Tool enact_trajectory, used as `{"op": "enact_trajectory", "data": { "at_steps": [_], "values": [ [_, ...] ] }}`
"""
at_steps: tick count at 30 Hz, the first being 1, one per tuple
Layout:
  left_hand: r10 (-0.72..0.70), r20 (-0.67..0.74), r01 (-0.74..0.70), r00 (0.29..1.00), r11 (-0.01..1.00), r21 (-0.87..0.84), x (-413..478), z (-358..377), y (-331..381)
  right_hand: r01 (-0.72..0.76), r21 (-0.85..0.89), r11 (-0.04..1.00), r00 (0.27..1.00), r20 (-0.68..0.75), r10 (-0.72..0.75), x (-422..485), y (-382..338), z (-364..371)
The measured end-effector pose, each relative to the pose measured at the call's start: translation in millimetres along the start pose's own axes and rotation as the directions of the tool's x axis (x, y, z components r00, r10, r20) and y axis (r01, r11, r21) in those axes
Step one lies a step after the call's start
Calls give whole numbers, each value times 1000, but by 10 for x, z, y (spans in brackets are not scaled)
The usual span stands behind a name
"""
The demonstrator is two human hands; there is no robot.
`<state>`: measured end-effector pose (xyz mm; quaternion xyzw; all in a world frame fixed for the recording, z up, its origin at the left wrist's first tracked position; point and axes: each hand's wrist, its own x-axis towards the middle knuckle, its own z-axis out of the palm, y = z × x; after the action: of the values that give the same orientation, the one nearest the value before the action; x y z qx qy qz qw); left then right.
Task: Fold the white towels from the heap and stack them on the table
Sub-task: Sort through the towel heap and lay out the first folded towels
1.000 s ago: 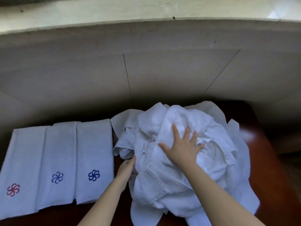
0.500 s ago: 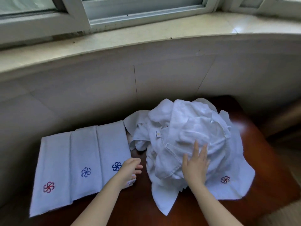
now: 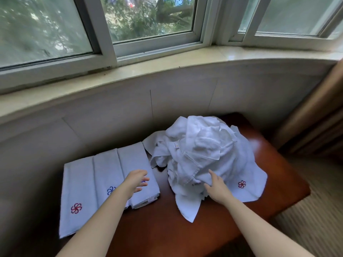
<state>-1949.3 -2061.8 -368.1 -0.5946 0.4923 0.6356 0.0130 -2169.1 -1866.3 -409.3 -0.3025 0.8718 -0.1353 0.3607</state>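
A person's two bare forearms reach over a dark red-brown wooden table (image 3: 232, 217) set against a curved white wall (image 3: 111, 115) under a window (image 3: 148, 19) in this head-camera view. On the right half of the table sits the heap of white towels (image 3: 202, 151), crumpled and piled high, with one corner hanging toward the near edge and a red pinwheel emblem (image 3: 241, 184) showing on a flat flap at the heap's right. The right hand (image 3: 216, 188) lies against the near side of the heap, its forefinger stretched out along a fold and the other fingers tucked into the cloth; whether they actually pinch the fabric cannot be told. On the left half of the table lie three folded towels (image 3: 92, 182) side by side, long edges touching, the leftmost bearing a red emblem (image 3: 76, 208) and the middle one a blue emblem (image 3: 110, 190) partly covered by the arm. The left hand (image 3: 136, 179) is over the rightmost folded towel, fingers loosely spread and slightly bent, holding nothing; whether it touches the cloth cannot be told. A pale stone sill (image 3: 167, 69) runs beneath the window, and a tan curtain (image 3: 315, 112) hangs at far right.
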Motion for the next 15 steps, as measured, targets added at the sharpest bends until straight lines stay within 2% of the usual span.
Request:
{"op": "enact_trajectory", "data": {
  "at_steps": [6,8,12,15],
  "values": [
    [5,35,-3,999,999,-45,20,298,-176,56,-37,998,993,104,-51,56,54,95],
    [-29,17,30,999,997,-67,84,386,-362,130,-11,991,983,134,-128,159,105,230],
    [-57,-23,56,998,998,-37,265,488,-784,252,43,967,961,108,-255,336,154,469],
    [-52,-86,48,995,998,-43,640,572,-1064,399,-111,910,916,91,-390,681,186,694]
  ]
}}
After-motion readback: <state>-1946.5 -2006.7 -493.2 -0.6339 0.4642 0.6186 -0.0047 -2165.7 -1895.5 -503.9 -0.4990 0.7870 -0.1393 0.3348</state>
